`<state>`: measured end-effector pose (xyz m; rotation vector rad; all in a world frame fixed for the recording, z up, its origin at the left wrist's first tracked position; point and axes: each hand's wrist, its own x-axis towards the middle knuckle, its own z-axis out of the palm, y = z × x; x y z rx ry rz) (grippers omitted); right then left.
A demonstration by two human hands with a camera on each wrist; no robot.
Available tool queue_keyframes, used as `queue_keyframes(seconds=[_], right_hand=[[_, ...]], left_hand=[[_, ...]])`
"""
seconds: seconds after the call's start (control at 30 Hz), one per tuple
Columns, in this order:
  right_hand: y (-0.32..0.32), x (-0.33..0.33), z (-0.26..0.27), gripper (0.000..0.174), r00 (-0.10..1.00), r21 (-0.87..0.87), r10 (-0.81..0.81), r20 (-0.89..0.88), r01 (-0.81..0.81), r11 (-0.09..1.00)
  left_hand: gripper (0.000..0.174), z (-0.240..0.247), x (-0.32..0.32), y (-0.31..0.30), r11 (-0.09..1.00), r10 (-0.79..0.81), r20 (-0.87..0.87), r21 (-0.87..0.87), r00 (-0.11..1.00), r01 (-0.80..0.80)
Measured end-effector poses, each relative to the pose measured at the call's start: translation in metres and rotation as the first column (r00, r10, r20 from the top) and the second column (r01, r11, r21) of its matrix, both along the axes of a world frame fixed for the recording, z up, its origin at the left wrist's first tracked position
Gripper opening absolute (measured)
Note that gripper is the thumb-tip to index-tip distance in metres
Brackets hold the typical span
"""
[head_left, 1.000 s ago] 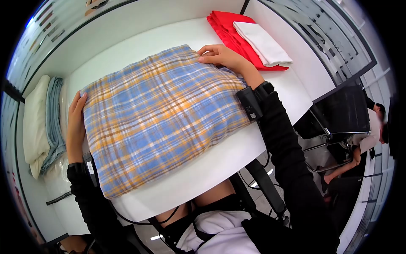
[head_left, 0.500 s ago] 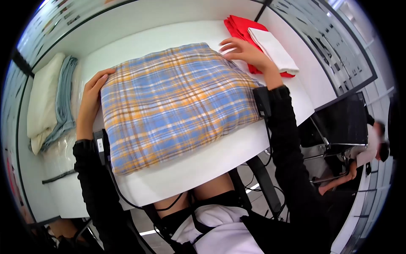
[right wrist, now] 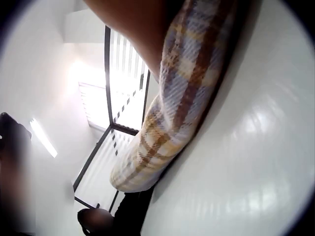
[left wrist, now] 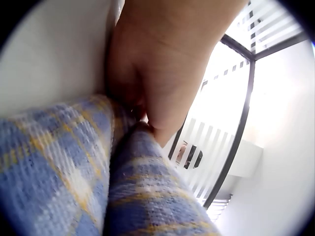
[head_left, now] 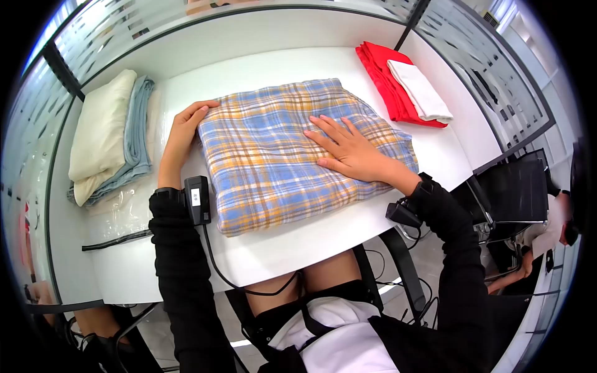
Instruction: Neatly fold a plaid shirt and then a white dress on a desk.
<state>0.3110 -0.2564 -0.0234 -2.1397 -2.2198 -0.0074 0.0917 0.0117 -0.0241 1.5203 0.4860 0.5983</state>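
Observation:
A thick, folded plaid cloth (head_left: 261, 149) in blue, yellow and white lies on the white table in front of me. At its back left corner my left hand (head_left: 186, 127) grips the edge, fingers over the top. The left wrist view shows the left hand (left wrist: 157, 64) at the gap between two cloth layers (left wrist: 152, 191), its fingertips partly hidden there. My right hand (head_left: 351, 152) rests flat on the cloth's right half, fingers spread. In the right wrist view the cloth's rounded side edge (right wrist: 182, 93) lies along the tabletop.
A folded red cloth (head_left: 379, 59) with a white cloth (head_left: 420, 90) on it lies at the back right. Folded cream (head_left: 102, 130) and blue-green cloths (head_left: 138, 133) sit on clear plastic (head_left: 124, 208) at the left. Low partitions surround the white table (head_left: 280, 255).
My right hand has moved from the cloth's back right edge onto its top and flattened there. My left hand has shifted from the left side to the back left corner. The head view has swung.

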Motion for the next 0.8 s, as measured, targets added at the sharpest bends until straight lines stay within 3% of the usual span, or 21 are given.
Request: queue_keyframes(seconds=[0.13, 0.17, 0.2, 0.23, 0.27, 0.37, 0.43, 0.57, 0.6, 0.7, 0.73, 0.8], right_hand=[[0.001, 0.001, 0.001, 0.059, 1.000, -0.004, 0.002, 0.000, -0.002, 1.000], [0.001, 0.002, 0.002, 0.059, 1.000, -0.006, 0.003, 0.002, -0.003, 1.000], [0.002, 0.002, 0.002, 0.059, 1.000, -0.008, 0.006, 0.004, -0.006, 1.000], [0.001, 0.003, 0.002, 0.059, 1.000, -0.013, 0.013, 0.002, -0.013, 1.000], [0.001, 0.006, 0.002, 0.059, 0.999, -0.029, 0.042, -0.002, -0.042, 0.999], [0.011, 0.019, 0.007, 0.058, 0.994, -0.053, 0.111, -0.013, -0.111, 0.992], [0.017, 0.023, 0.010, 0.058, 0.991, -0.083, 0.132, -0.008, -0.133, 0.988], [0.018, 0.019, 0.016, 0.057, 0.989, -0.060, 0.127, 0.072, -0.123, 0.991], [0.013, 0.016, 0.017, 0.055, 0.990, 0.037, 0.112, 0.086, -0.116, 0.993], [-0.001, 0.002, 0.023, 0.051, 0.965, 0.114, -0.063, 0.255, 0.035, 0.993], [-0.008, -0.004, 0.027, 0.049, 0.966, 0.248, 0.001, 0.260, -0.068, 0.966], [-0.032, -0.026, 0.047, 0.052, 0.974, 0.195, 0.210, 0.089, -0.224, 0.955]], left_hand=[[0.020, -0.005, 0.003, 0.005, 0.997, 0.026, 0.013, 0.070, 1.000, -0.027], [0.020, -0.004, 0.005, 0.004, 0.921, 0.128, 0.042, 0.367, 0.991, -0.135], [0.020, -0.003, 0.007, 0.003, 0.747, 0.222, 0.098, 0.623, 0.970, -0.234], [0.020, -0.003, 0.006, 0.001, 0.495, 0.298, 0.172, 0.813, 0.939, -0.306], [0.021, 0.012, 0.005, -0.010, 0.622, 0.197, 0.201, 0.731, 0.960, -0.280], [0.020, 0.027, -0.003, -0.050, 0.682, -0.169, -0.057, 0.714, 0.984, 0.158], [0.025, 0.024, -0.011, -0.077, 0.405, -0.173, -0.448, 0.779, 0.877, 0.478], [0.032, 0.017, -0.025, -0.094, 0.315, -0.014, -0.387, 0.873, 0.922, 0.372], [0.033, 0.015, -0.027, -0.100, 0.300, 0.037, -0.366, 0.892, 0.930, 0.339], [0.037, 0.006, -0.032, -0.121, 0.171, 0.271, -0.272, 0.957, 0.923, 0.232], [0.039, 0.004, -0.035, -0.133, 0.151, 0.374, -0.265, 0.963, 0.889, 0.224], [0.045, 0.000, -0.043, -0.159, 0.128, 0.525, -0.252, 0.968, 0.813, 0.218]])
